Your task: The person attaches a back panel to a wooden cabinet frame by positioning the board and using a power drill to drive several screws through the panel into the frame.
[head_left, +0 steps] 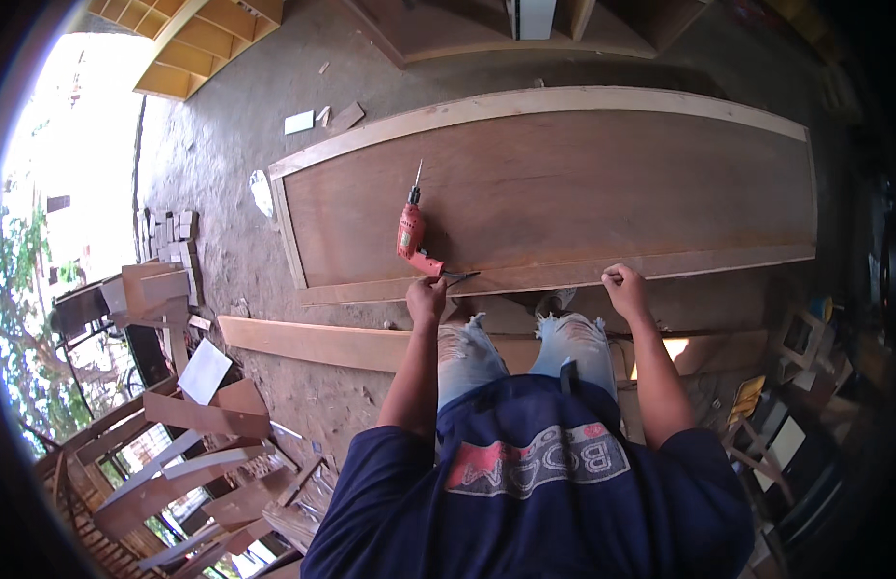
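A red power drill (411, 230) with a long bit lies on the brown framed wooden panel (564, 183), its bit pointing away from me. Just below the drill's handle is my left hand (427, 300), closed at the panel's near edge. A slim dark pointed thing (463, 277) sticks out to the right from its fingers; its kind is too small to tell. Farther right, my right hand (625, 290) is pinched closed just over the near rail (525, 280) of the panel. Whatever its fingertips hold, if anything, is too small to see.
A long board (313, 340) lies on the floor on my side of the panel, passing behind my legs. Wood offcuts (206, 410) are piled at the left. Beyond the panel stands a wooden cabinet frame (457, 34); yellowish shelving (192, 48) is at the far left.
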Available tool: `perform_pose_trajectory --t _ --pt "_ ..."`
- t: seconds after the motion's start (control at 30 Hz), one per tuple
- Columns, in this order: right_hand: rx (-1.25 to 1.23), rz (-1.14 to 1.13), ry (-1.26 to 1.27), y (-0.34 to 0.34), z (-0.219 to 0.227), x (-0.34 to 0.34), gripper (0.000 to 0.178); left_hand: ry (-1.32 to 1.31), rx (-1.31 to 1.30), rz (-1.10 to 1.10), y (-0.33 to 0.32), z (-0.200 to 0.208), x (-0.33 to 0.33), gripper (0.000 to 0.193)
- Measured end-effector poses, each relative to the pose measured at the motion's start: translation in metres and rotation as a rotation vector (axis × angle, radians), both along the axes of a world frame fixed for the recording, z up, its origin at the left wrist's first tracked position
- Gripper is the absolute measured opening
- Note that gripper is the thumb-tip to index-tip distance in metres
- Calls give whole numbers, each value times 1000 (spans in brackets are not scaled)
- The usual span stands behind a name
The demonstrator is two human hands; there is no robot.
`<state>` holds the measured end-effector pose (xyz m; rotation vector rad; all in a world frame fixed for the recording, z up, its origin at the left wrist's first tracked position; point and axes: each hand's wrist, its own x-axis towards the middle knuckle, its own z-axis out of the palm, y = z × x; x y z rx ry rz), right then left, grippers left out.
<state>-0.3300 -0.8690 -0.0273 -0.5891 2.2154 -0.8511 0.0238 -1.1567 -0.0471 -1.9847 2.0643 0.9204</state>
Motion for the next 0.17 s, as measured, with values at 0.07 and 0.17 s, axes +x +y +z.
perform_pose_trajectory --t 0.07,0.17 --pt "72 33 6 -28 -9 -15 17 -5 -37 -28 -5 -9 -14 33" --pt "44 53 48 -88 -32 -34 19 -40 -75 -106 -35 -49 -38 34"
